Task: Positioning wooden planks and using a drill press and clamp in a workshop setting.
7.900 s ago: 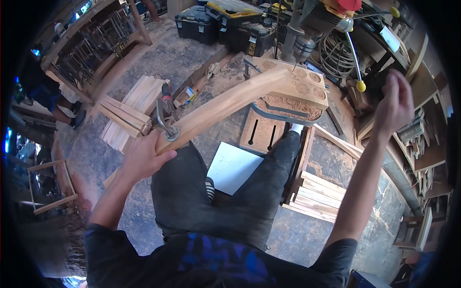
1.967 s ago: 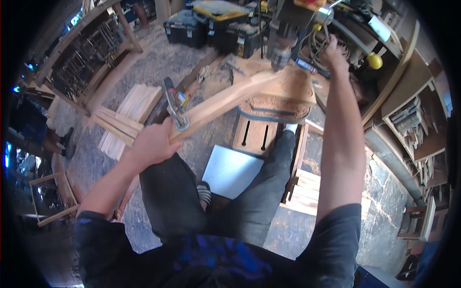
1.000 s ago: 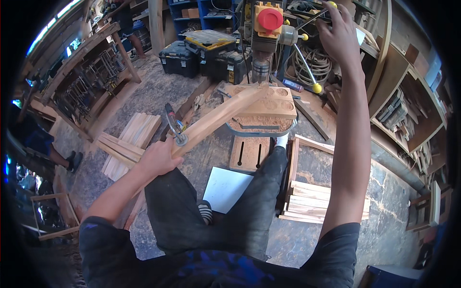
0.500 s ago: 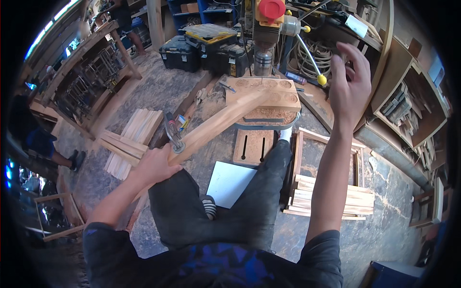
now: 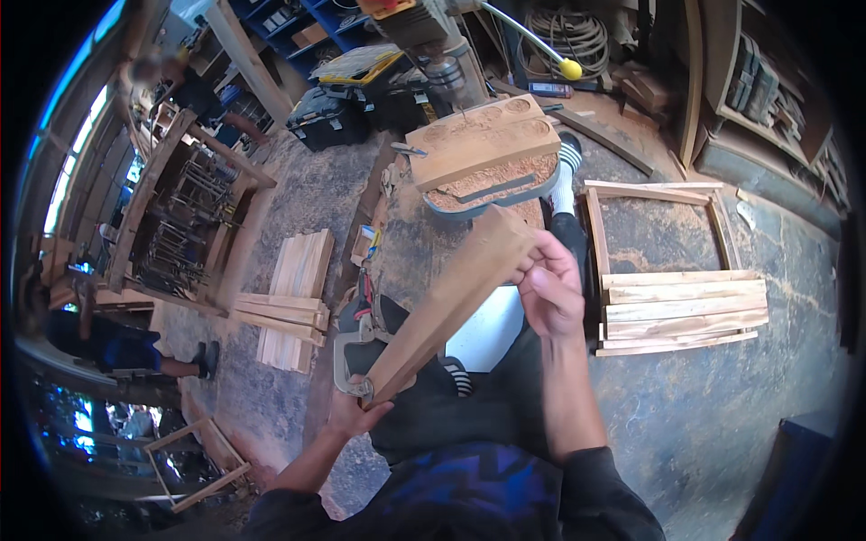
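Note:
A long wooden bar (image 5: 451, 298) slants across my lap, its far end raised off the drill press table. My left hand (image 5: 350, 417) grips its near end, beside a locking C-clamp (image 5: 347, 356) with red on its handle that is fixed there. At the far end, my right hand (image 5: 552, 293) has its fingers curled against the bar's right edge. Beyond it, a thick wooden block (image 5: 483, 149) with round shallow recesses lies on the shavings-covered drill press table (image 5: 442, 207). The drill press (image 5: 442, 68) stands over the block.
Stacked wooden strips lie on the floor at left (image 5: 293, 298) and right (image 5: 686, 307), near a wooden frame (image 5: 595, 225). Black toolboxes (image 5: 329, 117) stand behind. A white sheet (image 5: 487, 334) lies below the bar. A person (image 5: 194, 95) stands at far left.
The bar has come back off the block toward my body. My right hand has dropped from beside the drill press lever to the bar's far end. My view has turned.

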Motion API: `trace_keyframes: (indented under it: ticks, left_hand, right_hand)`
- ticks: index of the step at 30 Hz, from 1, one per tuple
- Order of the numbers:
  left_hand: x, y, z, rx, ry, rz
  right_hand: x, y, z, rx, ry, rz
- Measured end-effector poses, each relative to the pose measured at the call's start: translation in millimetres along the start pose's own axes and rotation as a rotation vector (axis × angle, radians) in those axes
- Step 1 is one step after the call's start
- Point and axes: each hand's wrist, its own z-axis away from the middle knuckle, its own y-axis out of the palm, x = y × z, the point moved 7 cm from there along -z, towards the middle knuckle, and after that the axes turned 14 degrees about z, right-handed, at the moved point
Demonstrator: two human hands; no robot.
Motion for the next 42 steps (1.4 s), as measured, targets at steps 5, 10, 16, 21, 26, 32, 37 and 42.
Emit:
trace_keyframes:
  ticks: [5, 10, 16, 21, 26, 32, 37, 42]
  left_hand:
    - [16, 11, -2, -0.072, -0.005, 0.14]
    - [32, 20, -1, 0.02, -0.08, 0.168]
    - [17, 23, -3, -0.042, 0.028, 0.29]
    - [28, 28, -6, 0.036, 0.001, 0.279]
    - [39, 30, -7, 0.101, 0.026, 0.2]
    - [42, 31, -9, 0.108, 0.017, 0.209]
    - [40, 29, -10, 0.122, 0.024, 0.135]
    - [29, 30, -11, 0.086, 0.03, 0.187]
  right_hand:
    - [24, 11, -4, -0.06, 0.013, -0.085]
    - [18, 7, -10, -0.069, 0.057, -0.016]
    - [16, 0, -10, 0.006, 0.047, -0.052]
    - [16, -8, -7, -0.044, -0.004, -0.01]
    - [15, -15, -2, -0.114, -0.018, 0.0]
    - [20, -19, 1, -0.193, -0.05, 0.088]
    - [23, -18, 4, -0.201, -0.059, 0.155]
    - [17, -25, 8, -0.157, -0.022, 0.102]
